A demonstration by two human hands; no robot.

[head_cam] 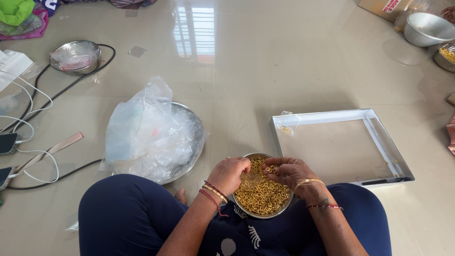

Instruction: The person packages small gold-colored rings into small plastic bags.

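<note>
the left hand [231,173] and the right hand [291,171] meet over a round steel bowl [262,213] that sits between the person's knees at about 6 o'clock in the view. between the two hands a small clear pouch [250,179] is pinched: the left fingers [242,163] close on its edge at 9 o'clock, and the right fingers [271,169] curl shut at its 3 o'clock side over a few gold rings [270,169] (how many, i cannot tell). the pouch is thin, see-through and roughly rounded, so the rings beneath show through it; its long axis is too unclear to call. the bowl holds a heap of small gold rings, shiny and loosely piled. at 9 to 10 o'clock from the bowl lies a steel plate [195,124] under crumpled clear plastic bags [147,130]. at 2 o'clock rests a square white-rimmed tray [327,116] on the floor [237,80], with a small packet [286,124] at its corner.
</note>
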